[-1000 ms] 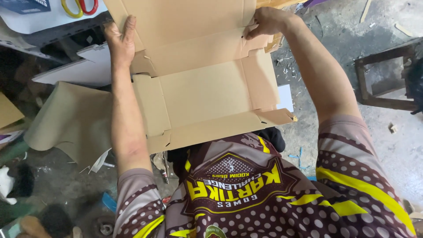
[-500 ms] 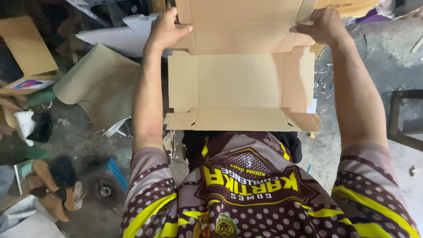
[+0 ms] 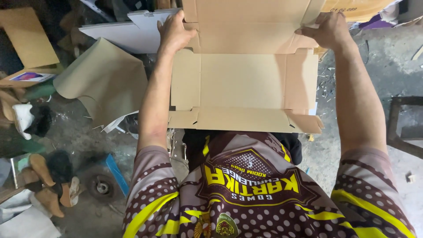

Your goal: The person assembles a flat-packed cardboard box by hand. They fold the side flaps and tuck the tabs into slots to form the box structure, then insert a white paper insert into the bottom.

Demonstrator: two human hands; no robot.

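Observation:
A flat brown die-cut cardboard box blank point(image 3: 244, 81) lies open in front of me, its near flap over my lap. My left hand point(image 3: 175, 33) presses on the far left fold of the blank, fingers spread over the crease. My right hand point(image 3: 325, 30) grips the far right fold the same way. The far panel rises toward the top of the view, partly folded up between both hands.
A curled sheet of tan card point(image 3: 103, 81) and a white flat sheet point(image 3: 123, 33) lie on the floor to the left. Shoes and scraps point(image 3: 48, 180) sit at the lower left. A dark metal frame point(image 3: 403, 125) stands at the right.
The view has swung so the blank sits squarer and more central. Both hands stayed on the far fold, and the far panel now stands a little more upright.

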